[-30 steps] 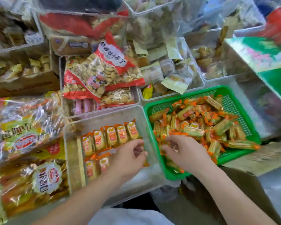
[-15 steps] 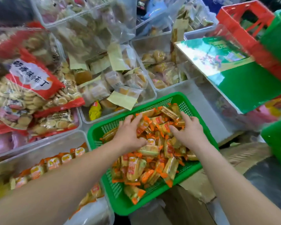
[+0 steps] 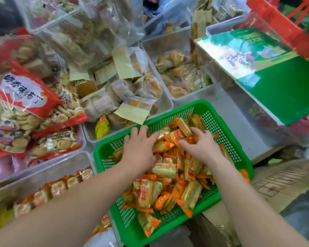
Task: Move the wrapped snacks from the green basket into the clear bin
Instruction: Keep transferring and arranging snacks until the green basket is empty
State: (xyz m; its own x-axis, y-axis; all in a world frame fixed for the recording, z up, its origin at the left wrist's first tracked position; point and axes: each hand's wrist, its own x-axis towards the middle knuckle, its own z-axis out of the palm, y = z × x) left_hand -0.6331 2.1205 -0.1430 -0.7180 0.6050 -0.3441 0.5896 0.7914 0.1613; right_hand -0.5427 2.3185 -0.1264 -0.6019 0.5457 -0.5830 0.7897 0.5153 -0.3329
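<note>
Your left grip (image 3: 138, 152) has returned from the clear plastic bin (image 3: 34, 177) to the green mesh basket (image 3: 191, 104), flat on the orange-wrapped snacks (image 3: 144, 192); right grip (image 3: 202, 148) curls, hold unclear; bin lies leftward.

The left forearm (image 3: 75, 205) and right forearm (image 3: 239, 198) are bare right to the frame edge. The left hand (image 3: 138, 152) and right hand (image 3: 202, 147) are bare too, with short, rounded fingers. The nails seem trimmed short, though blur obscures them.

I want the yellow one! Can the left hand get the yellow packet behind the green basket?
Probably yes: the left hand is close to the yellow packet, which lies uncovered just beyond the green basket.
</note>
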